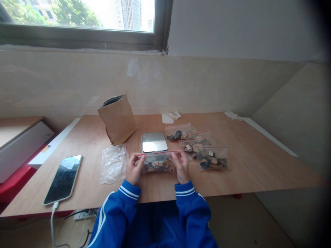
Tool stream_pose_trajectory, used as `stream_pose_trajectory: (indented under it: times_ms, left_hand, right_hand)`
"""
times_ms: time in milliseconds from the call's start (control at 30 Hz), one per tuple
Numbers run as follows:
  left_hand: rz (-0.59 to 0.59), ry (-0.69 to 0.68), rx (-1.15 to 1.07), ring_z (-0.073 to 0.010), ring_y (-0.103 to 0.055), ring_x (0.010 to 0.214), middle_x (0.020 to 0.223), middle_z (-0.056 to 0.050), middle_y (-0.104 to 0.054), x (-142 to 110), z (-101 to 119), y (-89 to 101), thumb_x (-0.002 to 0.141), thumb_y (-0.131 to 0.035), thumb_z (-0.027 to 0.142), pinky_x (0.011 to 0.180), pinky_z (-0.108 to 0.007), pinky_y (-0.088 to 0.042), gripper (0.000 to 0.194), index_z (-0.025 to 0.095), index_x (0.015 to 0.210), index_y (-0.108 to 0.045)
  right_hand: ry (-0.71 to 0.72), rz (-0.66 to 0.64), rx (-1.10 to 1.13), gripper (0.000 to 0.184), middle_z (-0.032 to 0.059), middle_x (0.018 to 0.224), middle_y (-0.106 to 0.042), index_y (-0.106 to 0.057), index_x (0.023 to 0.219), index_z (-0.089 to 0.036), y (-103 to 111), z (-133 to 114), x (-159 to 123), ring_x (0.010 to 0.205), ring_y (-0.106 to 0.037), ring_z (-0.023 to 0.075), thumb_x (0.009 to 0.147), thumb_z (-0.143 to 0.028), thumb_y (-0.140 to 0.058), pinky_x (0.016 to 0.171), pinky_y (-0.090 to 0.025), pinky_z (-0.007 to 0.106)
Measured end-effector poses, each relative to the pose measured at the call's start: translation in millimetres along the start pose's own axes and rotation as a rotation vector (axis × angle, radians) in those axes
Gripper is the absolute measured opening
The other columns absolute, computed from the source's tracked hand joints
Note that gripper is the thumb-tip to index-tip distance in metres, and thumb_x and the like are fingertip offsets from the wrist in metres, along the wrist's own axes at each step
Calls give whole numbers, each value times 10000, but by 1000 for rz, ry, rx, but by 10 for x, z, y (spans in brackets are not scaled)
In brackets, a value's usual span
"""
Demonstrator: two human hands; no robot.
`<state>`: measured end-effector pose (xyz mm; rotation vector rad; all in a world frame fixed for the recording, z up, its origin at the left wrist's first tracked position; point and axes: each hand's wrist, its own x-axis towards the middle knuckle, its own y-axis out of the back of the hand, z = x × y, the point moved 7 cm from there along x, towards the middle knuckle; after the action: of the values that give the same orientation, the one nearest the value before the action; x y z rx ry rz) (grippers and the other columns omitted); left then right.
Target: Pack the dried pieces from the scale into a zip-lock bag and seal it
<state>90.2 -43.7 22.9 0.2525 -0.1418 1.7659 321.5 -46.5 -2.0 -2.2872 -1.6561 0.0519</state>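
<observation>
Between my two hands is a clear zip bag [159, 166] with a red seal strip, holding brown and dark dried pieces. My left hand [134, 168] pinches its upper left corner, and my right hand [181, 166] pinches the upper right corner. Just behind the bag lies a small scale [154, 142] with a shiny square plate. Several filled zip bags, the nearest one [212, 159] at the front, overlap to the right of my right hand. Beside my left hand lies a crumpled stack of clear plastic bags [113, 164] with a red edge.
An open brown paper bag [120, 119] stands at the back left. A phone [64, 179] with a white charging cable [52, 220] lies near the left front edge. Crumpled paper [173, 116] and another paper scrap [232, 115] lie by the wall.
</observation>
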Motion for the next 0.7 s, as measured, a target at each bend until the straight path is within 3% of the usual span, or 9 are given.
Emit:
stream_pose_trajectory:
  times_ms: [133,267,700]
  left_hand:
    - [-84,46,-101,-161,-631,829,888,-29,-652,-25,54,-88,798,-648,440,742,-271,-503,286,183,916,-612]
    - [-128,51,-52,-159,-625,852,897,-37,-661,-41,58,-125,787,-675,397,792,-276,-493,272,168,929,-634]
    - [-28,33,-117,-166,-592,798,815,-35,-636,-1,1,-19,721,-724,371,724,-281,-486,207,177,761,-664]
  right_hand:
    - [-53,-64,51,329,34,852,-716,-540,949,-210,-62,37,-4,816,-688,194,792,-476,-656,803,-546,356]
    - [-59,-122,18,334,45,868,-714,-601,946,-191,-121,40,-12,846,-680,192,780,-469,-682,837,-534,352]
    - [-58,-109,-108,332,64,800,-728,-706,849,-165,-114,7,-38,777,-679,210,743,-479,-718,792,-563,386]
